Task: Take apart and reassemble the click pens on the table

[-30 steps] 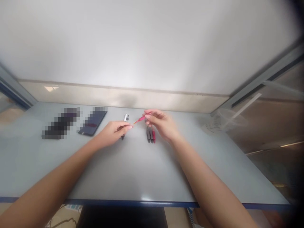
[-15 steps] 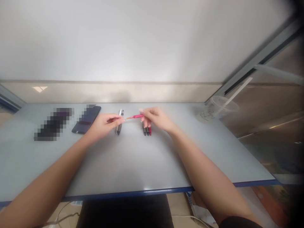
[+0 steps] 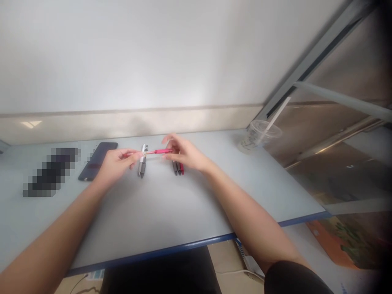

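Note:
A slim pinkish-red pen lies level between my hands, above the table. My left hand pinches its thin, pale middle section between thumb and fingertips, and a red length shows behind those fingers. Around the pink grip end, the fingers of my right hand are spread, with the index raised above and the thumb just below. Whether they touch the pen is unclear. Beneath my left fingertips, a silver pen and a dark pen lie side by side. Under my right hand, two dark pens and a red pen show only their lower ends.
A dark phone lies left of my left hand, with a pixelated dark object farther left. At the back right stands a clear plastic cup with a straw. The blue table edge runs in front of me, the wall behind.
The view has shifted, so the table things appear farther left. My right fingers have opened from their pinch on the pink grip. My left hand keeps hold of the pen.

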`<act>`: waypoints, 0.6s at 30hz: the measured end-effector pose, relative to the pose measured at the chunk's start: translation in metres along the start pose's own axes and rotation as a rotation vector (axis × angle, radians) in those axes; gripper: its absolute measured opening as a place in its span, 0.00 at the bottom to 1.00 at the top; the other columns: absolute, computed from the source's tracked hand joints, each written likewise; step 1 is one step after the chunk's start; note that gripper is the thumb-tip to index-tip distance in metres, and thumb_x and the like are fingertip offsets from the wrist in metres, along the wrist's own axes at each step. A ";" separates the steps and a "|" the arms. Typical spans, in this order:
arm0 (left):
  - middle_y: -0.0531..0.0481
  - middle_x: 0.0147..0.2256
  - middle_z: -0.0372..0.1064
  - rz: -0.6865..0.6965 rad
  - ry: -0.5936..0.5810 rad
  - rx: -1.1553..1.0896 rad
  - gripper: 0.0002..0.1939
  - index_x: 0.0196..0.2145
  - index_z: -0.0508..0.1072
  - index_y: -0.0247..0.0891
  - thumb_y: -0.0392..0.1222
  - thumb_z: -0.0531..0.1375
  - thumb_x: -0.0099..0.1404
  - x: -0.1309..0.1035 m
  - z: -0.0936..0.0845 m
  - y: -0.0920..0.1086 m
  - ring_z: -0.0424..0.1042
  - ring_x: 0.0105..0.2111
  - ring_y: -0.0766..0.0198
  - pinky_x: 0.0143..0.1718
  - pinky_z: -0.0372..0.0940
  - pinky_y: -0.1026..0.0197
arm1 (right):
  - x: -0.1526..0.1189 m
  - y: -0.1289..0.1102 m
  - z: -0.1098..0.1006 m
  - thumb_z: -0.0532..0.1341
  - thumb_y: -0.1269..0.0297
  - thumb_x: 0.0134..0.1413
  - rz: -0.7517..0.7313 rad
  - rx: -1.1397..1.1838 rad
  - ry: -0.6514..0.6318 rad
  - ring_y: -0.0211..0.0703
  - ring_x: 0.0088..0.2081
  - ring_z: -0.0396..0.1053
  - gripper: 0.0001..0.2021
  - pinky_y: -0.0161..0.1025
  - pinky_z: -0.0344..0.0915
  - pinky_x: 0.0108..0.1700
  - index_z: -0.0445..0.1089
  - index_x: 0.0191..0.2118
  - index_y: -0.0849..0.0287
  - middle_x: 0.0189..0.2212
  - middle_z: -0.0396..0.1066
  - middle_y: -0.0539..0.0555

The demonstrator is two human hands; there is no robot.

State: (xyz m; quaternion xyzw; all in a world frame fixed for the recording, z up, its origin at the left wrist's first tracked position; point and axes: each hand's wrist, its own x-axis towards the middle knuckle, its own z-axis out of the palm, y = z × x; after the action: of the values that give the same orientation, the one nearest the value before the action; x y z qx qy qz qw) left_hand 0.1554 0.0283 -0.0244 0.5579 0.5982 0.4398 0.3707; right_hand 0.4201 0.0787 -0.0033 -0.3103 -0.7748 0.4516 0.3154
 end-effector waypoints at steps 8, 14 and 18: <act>0.49 0.26 0.75 -0.023 0.029 -0.055 0.17 0.34 0.83 0.38 0.57 0.71 0.60 -0.003 0.008 0.000 0.73 0.27 0.61 0.35 0.68 0.59 | 0.001 0.002 0.004 0.63 0.45 0.64 0.116 -0.027 -0.077 0.35 0.23 0.61 0.18 0.35 0.59 0.26 0.71 0.39 0.57 0.27 0.71 0.49; 0.47 0.28 0.77 0.003 0.045 -0.180 0.11 0.34 0.83 0.38 0.49 0.71 0.59 -0.007 0.013 0.008 0.74 0.25 0.59 0.33 0.72 0.55 | -0.001 0.000 0.004 0.64 0.47 0.64 0.067 0.018 -0.073 0.35 0.22 0.60 0.17 0.35 0.58 0.24 0.66 0.35 0.55 0.26 0.71 0.47; 0.47 0.28 0.77 0.003 0.032 -0.218 0.11 0.33 0.83 0.37 0.48 0.72 0.58 -0.007 0.012 0.011 0.73 0.24 0.60 0.32 0.71 0.55 | -0.002 -0.006 0.000 0.66 0.46 0.62 0.078 0.059 -0.146 0.35 0.22 0.62 0.18 0.34 0.58 0.24 0.66 0.34 0.56 0.23 0.70 0.48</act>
State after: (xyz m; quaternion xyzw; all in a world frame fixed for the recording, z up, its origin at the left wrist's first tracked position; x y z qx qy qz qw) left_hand 0.1711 0.0229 -0.0184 0.5081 0.5516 0.5117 0.4191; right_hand 0.4205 0.0748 0.0022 -0.2971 -0.7693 0.5077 0.2492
